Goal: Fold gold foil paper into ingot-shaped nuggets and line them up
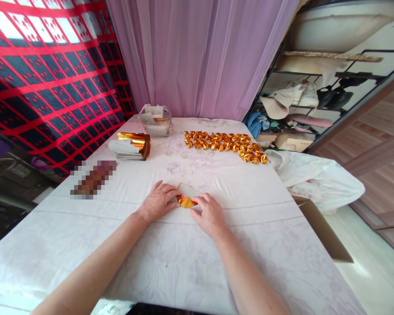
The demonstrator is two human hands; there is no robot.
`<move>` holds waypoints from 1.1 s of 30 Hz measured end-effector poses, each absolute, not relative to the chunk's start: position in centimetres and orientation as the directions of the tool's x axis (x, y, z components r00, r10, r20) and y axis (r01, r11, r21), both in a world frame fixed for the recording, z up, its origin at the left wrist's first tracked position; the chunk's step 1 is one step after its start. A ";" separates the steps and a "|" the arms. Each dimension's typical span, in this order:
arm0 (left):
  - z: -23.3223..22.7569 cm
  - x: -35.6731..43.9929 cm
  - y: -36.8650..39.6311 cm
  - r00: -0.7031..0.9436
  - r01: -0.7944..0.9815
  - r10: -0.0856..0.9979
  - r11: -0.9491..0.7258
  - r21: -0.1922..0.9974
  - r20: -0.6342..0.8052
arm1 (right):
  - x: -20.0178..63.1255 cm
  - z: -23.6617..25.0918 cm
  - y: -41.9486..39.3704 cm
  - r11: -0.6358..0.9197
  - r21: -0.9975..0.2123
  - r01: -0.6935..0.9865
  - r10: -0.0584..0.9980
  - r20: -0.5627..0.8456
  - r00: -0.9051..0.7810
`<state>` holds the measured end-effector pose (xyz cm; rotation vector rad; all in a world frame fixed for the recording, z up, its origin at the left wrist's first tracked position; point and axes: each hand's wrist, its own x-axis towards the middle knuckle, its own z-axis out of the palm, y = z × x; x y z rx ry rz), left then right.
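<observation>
Here we work at the white-clothed table, which fills the view from six o'clock up to the lilac curtain at twelve. At about one o'clock on the cloth lies a long cluster of finished gold folded pieces, packed close together in rows. At eleven o'clock sits a stack of gold foil sheets, the top ones curling, and just beyond it a clear bag of more paper. A crumpled white plastic bag hangs off the edge at three o'clock.

Right at the centre, our left hand and right hand close in on one small gold foil piece, which lies flat on the cloth between them. Both hands pinch it narrowly, fingertips pressing its two ends, with a pale flap of it standing up just behind.

To fold well, we judge it best to keep the foil pressed against the table, line the edges up before creasing, and run the fingertips firmly along the fold, since thin foil springs back and tears if tugged.
</observation>
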<state>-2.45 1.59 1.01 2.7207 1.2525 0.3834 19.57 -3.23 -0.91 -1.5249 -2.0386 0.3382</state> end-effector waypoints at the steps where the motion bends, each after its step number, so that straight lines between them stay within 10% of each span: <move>1: 1.1 -2.4 1.6 0.629 0.726 0.757 -0.653 0.214 0.174 | 19.6 -0.9 -3.2 0.322 -0.515 0.794 0.938 0.285 -0.195; 33: 1.2 -1.9 1.3 0.698 0.624 0.664 -0.747 0.229 0.267 | 21.6 -0.3 -3.2 0.439 -0.481 0.759 0.898 0.258 -0.355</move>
